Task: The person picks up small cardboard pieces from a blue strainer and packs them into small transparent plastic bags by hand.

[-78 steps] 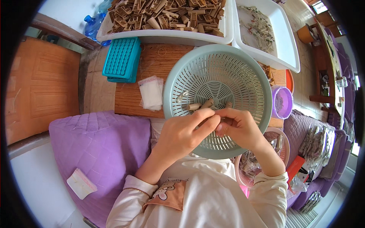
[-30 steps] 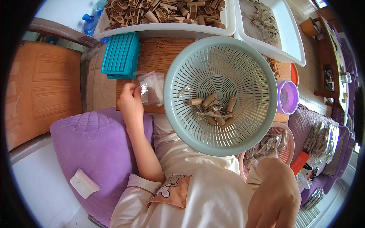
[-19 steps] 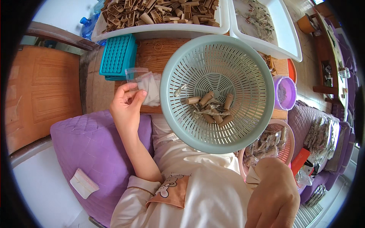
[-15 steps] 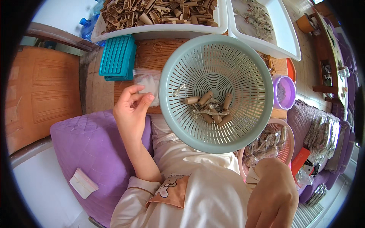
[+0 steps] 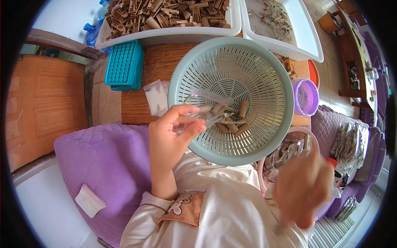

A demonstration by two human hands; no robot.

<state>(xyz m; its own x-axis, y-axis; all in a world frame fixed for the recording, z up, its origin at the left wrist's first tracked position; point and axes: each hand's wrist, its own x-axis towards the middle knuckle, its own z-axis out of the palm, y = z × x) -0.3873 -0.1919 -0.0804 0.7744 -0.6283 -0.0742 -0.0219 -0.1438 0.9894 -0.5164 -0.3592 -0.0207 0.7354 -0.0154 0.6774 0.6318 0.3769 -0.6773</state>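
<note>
My left hand (image 5: 171, 134) pinches a small clear plastic bag (image 5: 204, 107) and holds it over the near left rim of a pale green slotted basket (image 5: 264, 62). Several short brown pieces (image 5: 229, 120) lie in the middle of the basket. My right hand (image 5: 304, 188) is blurred at the lower right, in front of a pink basket (image 5: 289, 151) full of filled clear bags. I cannot tell whether the right hand holds anything.
More clear bags (image 5: 156, 97) lie on the wooden table left of the basket, beside a teal tray (image 5: 124, 64). Two white trays (image 5: 231, 25) with brown pieces stand behind. A purple cup (image 5: 306, 97) sits at the right, a purple cushion (image 5: 103, 165) at the left.
My left hand picked a clear bag off the pile and brought it right, over the basket. My right hand rose from the lower right edge toward the pink basket.
</note>
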